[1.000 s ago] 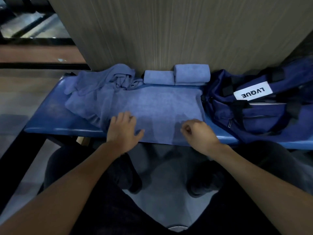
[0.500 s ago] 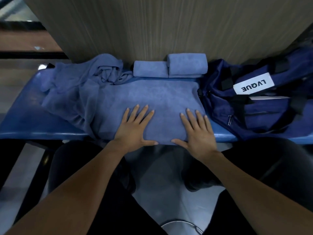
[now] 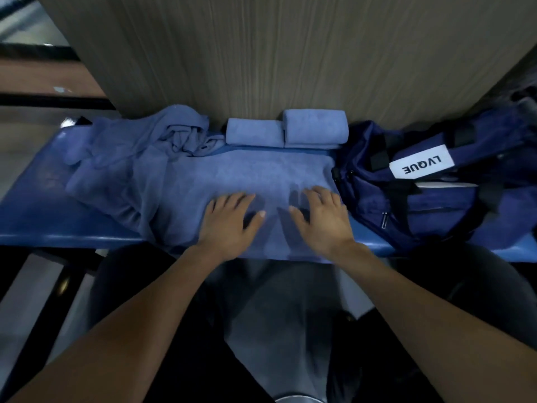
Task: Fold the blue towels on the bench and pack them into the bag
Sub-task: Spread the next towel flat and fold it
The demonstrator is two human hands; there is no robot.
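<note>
A blue towel (image 3: 244, 175) lies spread flat across the middle of the blue bench (image 3: 37, 216). My left hand (image 3: 226, 222) and my right hand (image 3: 322, 219) rest palm down on its near half, fingers spread, a little apart from each other. Two folded blue towels (image 3: 254, 132) (image 3: 315, 128) sit side by side at the back against the wall. A crumpled heap of blue towels (image 3: 128, 158) lies on the left of the bench. The navy bag (image 3: 436, 199) with a white LVQUE label (image 3: 418, 165) sits on the right, touching the flat towel's edge.
A wood-grain wall (image 3: 261, 53) rises right behind the bench. The floor (image 3: 279, 315) and my dark-clothed legs (image 3: 479, 286) show below the bench's front edge. Dark bench legs (image 3: 43, 315) stand at the lower left.
My right hand went from a loose fist to flat on the towel. Both hands spread out on the near half, then drew slightly back toward the front edge.
</note>
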